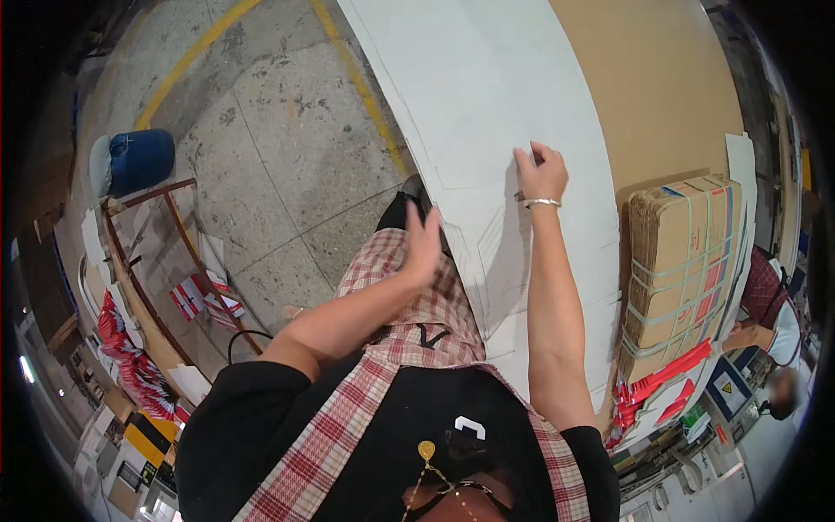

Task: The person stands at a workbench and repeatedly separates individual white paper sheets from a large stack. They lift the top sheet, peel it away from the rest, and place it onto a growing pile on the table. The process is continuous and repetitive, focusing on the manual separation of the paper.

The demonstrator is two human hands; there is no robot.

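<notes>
A long white sheet or board (496, 96) with thin dark lines on it stretches away from my body. Over its middle is my right hand (544, 178), a bracelet at the wrist. Its fingers are half curled and the thumb stands apart from them; nothing shows between them. My left hand (424, 248) hangs beside the sheet's left edge, above my checked clothing. Its fingers are stretched out and it holds nothing. Whether the right fingertips touch the sheet, I cannot tell.
Brown board (652, 87) lies to the right, with a strapped bundle of flat cardboard (678, 270) on it. At the far right is another person (770, 313). On the left floor stand a blue drum (143, 161) and a brown frame (165, 261) near red-and-white packages (204, 300).
</notes>
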